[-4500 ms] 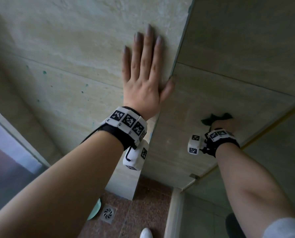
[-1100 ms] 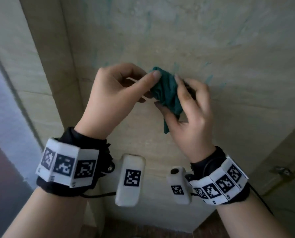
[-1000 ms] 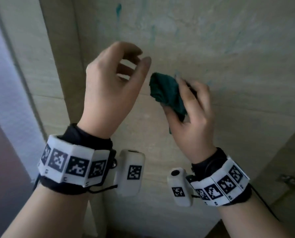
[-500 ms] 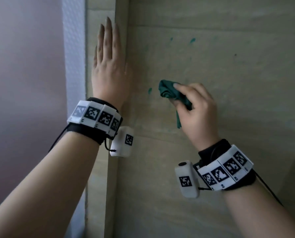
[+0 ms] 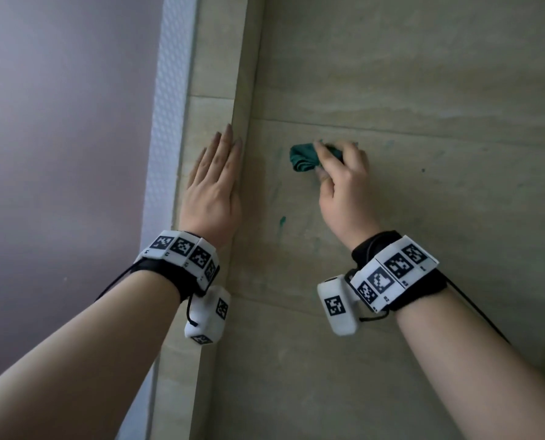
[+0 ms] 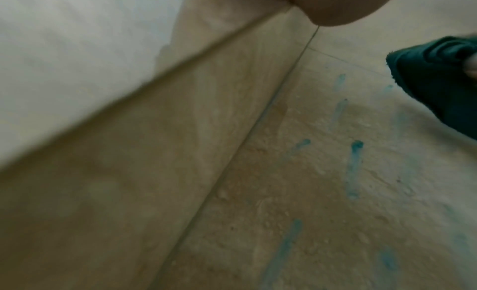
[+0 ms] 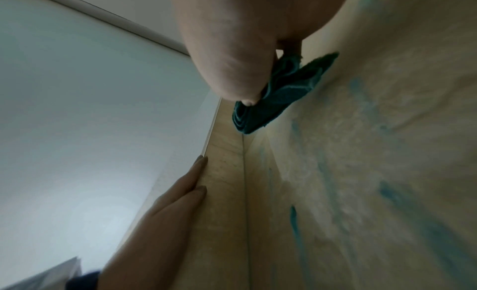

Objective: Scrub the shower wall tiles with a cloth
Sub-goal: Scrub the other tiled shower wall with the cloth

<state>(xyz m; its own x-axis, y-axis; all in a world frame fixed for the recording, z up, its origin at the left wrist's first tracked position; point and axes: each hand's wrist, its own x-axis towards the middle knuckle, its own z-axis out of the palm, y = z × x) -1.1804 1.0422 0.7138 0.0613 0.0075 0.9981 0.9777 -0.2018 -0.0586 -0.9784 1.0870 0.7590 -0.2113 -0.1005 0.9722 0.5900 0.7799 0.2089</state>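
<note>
Across the right two-thirds of your head view stands the shower wall (image 5: pixel 407 90), faced in large beige tiles with thin grout lines, one line running level at about 12 o'clock from your right hand. At 9 o'clock from that wall a narrow tiled return (image 5: pixel 207 74) meets it in an inside corner, and beyond the return, further toward 9 o'clock, is a textured white strip (image 5: pixel 166 90) and then a plain mauve surface (image 5: pixel 65 122).

Your left hand (image 5: pixel 212 188) lies flat on the tiled return, fingers straight and together, pointing toward 12 o'clock, holding nothing; the right wrist view confirms the fingers (image 7: pixel 191 184) pressed along the tile edge. Your right hand (image 5: pixel 344 185) is well apart from it, at 3 o'clock across the corner, with fingers curled round the cloth (image 5: pixel 302 157).

That cloth is dark green, bunched into a wad, and is pressed against the main wall tile just below the level grout line; its free end sticks out toward 9 o'clock from your fingertips.

Teal streaks (image 6: pixel 355 166) mark the tile at 6 o'clock from the cloth, near the corner joint; one small teal spot (image 5: pixel 282 221) shows in the head view. Both wrists carry marker bands (image 5: pixel 394 274) with white camera pods.
</note>
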